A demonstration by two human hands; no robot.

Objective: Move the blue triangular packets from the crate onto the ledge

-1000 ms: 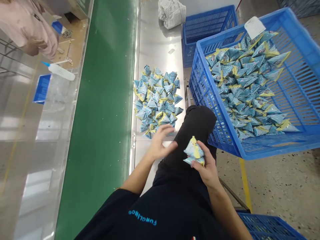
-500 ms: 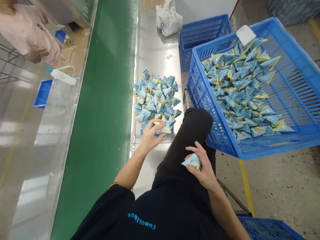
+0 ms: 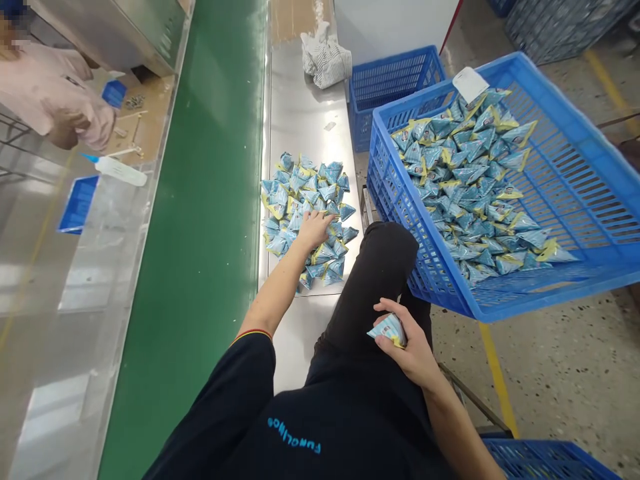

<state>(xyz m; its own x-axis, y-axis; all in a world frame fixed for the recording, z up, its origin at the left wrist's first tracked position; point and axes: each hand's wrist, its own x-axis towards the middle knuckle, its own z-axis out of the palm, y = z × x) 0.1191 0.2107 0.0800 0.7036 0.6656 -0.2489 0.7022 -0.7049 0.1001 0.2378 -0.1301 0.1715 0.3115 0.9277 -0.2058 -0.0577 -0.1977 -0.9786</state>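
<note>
Since the frame before, the left hand [image 3: 315, 229] has pushed further up into the pile of triangular blue packets [image 3: 305, 213] on the steel table [image 3: 305, 120]; it now lies flat on the heap, fingers [image 3: 324, 220] spread and released over the packets, and I cannot tell whether any is gripped beneath. The right hand [image 3: 406, 347] rests on the black-trousered knee [image 3: 385, 267], its fingers clenched around 1 packet [image 3: 387, 329] of the same kind. Just right of the knee, a tilted blue crate [image 3: 430, 293] holds many more packets. A green conveyor belt [image 3: 200, 233] runs along the table's left edge. Across it, another person's pink sleeve [image 3: 55, 93] shows near a white bottle [image 3: 117, 170].
</note>
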